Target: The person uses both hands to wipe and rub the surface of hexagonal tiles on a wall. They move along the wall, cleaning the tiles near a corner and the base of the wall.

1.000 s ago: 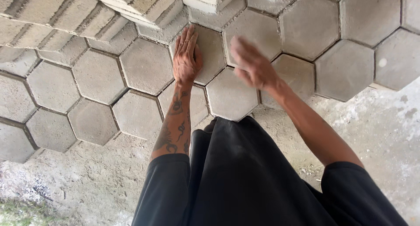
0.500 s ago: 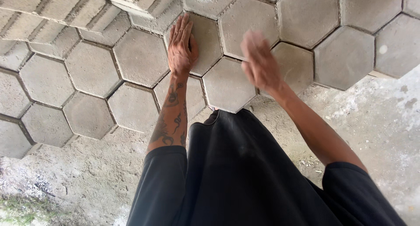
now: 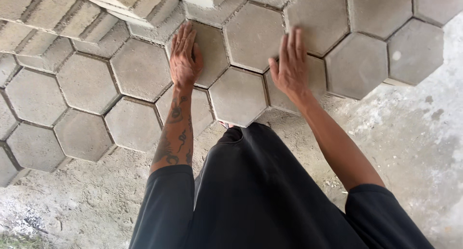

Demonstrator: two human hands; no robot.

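A field of grey hexagonal pavers (image 3: 87,82) spreads over a bed of sand (image 3: 72,205), its near edge stepping in a zigzag from lower left to upper right. Stacked pavers (image 3: 120,0) wait along the top, close behind the laid rows. A person in black clothes (image 3: 251,191) bends over the edge, both arms stretched forward.

The left hand (image 3: 184,56) lies flat, fingers straight and together, palm down on a paver (image 3: 210,48) in the second row; it grips nothing. The right hand (image 3: 291,65), a second ago raised and blurred above the blocks, has now come down: it rests open, fingers extended, on the edge paver (image 3: 296,82) just right of the centre paver (image 3: 238,95), again holding nothing.

The view has also closed in, so the blocks fill more of the frame than before. With both palms planted on neighbouring blocks, the work looks to have passed from reaching to pressing or testing the seating; that is a judgement, since no movement of the blocks themselves can be seen. Joints around both blocks look tight.
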